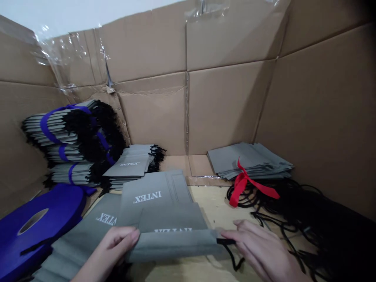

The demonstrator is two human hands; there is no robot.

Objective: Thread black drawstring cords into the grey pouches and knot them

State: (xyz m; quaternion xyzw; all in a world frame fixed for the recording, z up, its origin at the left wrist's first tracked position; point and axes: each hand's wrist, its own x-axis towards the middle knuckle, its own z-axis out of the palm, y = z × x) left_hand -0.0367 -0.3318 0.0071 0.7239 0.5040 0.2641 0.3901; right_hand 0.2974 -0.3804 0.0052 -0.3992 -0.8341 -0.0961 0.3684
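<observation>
A grey fabric drawstring pouch (pixel 176 247) is stretched sideways between my hands, low in the view. My left hand (pixel 117 244) pinches its left end, thumb on top. At the pouch's right end, the fingers of my right hand (pixel 252 243) are closed on a black cord (pixel 226 241), and a loop of it hangs below. Just behind lie grey pouches printed INTEX (pixel 149 196), one of them partly under the held pouch. More grey pouches (pixel 67 246) fan out beside my left forearm.
Bundled pouches with blue bands (pixel 70 135) are piled at the left, behind a blue ribbon roll (pixel 58 203). At the right sit a grey pouch stack (pixel 249 156), a red ribbon (pixel 242 184) and tangled black cords (pixel 329 227). Cardboard walls (pixel 226 105) enclose the table.
</observation>
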